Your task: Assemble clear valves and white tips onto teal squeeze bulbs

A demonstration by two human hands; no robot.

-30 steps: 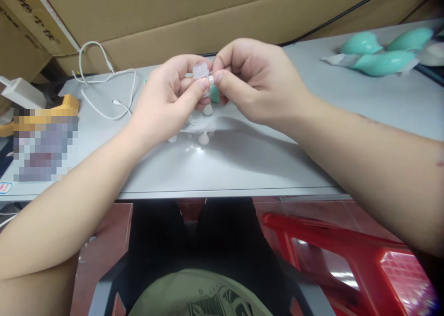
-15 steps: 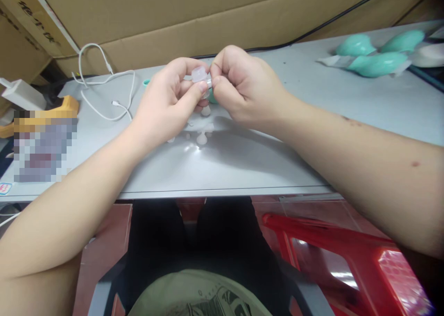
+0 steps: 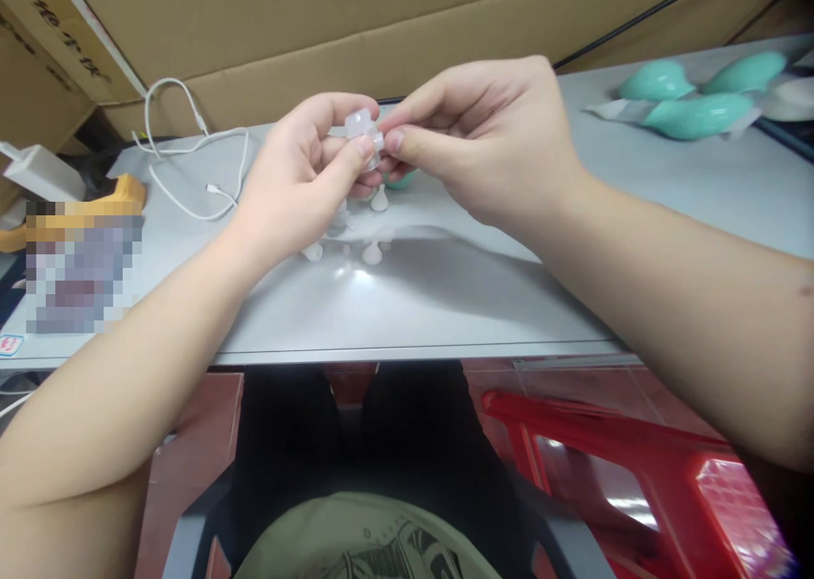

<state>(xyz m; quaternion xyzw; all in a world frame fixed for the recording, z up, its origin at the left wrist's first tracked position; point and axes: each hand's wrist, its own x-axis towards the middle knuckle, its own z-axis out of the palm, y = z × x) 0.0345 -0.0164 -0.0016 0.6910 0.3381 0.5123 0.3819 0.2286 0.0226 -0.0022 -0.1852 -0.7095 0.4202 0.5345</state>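
My left hand (image 3: 305, 168) is closed, pinching a small translucent plastic fitting (image 3: 359, 123) between thumb and fingers above the table. From the right, my right hand (image 3: 493, 134) reaches in with thumb and fingertips pressed together at the fitting's short side stub. Whether a separate small part sits in that pinch is hidden. Below the hands, several small white rubbery pieces with round, flared ends lie on the table, among them one piece (image 3: 380, 199) and another nearer the front (image 3: 372, 253). Part of a teal object (image 3: 400, 179) shows behind my right fingers.
Teal rounded items (image 3: 699, 114) with clear wrapping lie at the back right. A white cable (image 3: 245, 164), a white charger (image 3: 44, 172) and a yellow-edged device (image 3: 131, 193) occupy the left. Cardboard (image 3: 356, 28) walls the back. A red plastic stool (image 3: 636, 452) stands below right.
My right hand has turned and opened out from a tight curl, its wrist shifting right and up while the fingertips stay by the fitting. My left hand tilts the fitting slightly.
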